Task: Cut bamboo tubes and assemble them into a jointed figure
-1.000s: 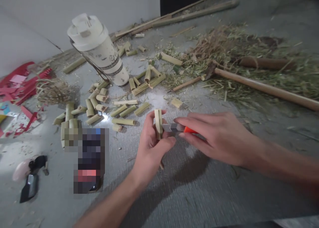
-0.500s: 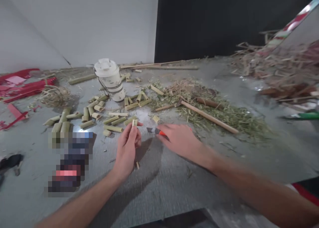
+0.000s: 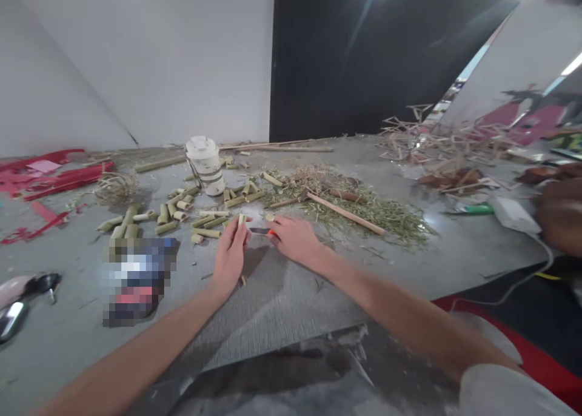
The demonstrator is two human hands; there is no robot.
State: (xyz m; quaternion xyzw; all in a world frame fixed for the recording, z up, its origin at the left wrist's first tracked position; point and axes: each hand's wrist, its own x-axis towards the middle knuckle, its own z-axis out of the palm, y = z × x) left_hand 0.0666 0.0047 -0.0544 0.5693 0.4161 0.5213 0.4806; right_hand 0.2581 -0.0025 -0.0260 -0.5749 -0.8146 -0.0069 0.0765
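My left hand (image 3: 231, 252) is closed around a short piece of cut bamboo (image 3: 242, 220), its pale end poking up past the thumb. To its right, my right hand (image 3: 293, 237) grips a utility knife (image 3: 271, 233) with an orange-red handle. The knife's blade points left and reaches close to the left fingers; whether it touches the bamboo I cannot tell. Several cut bamboo pieces (image 3: 206, 232) lie just beyond my left hand. Behind my right hand a wooden-handled hammer (image 3: 345, 212) rests on a heap of green shavings (image 3: 400, 222).
A white lidded cup (image 3: 204, 164) stands behind the bamboo. Red strips (image 3: 68, 182) and a woven ball (image 3: 116, 188) lie at left, keys (image 3: 48, 282) nearer. A wooden stick structure (image 3: 422, 140), a white power adapter (image 3: 516, 214) and a blurred brown shape (image 3: 561, 216) are at right.
My right hand has moved left, bringing the knife blade up near the bamboo in my left hand. The view has tilted and turned right, showing more of the table's right side.
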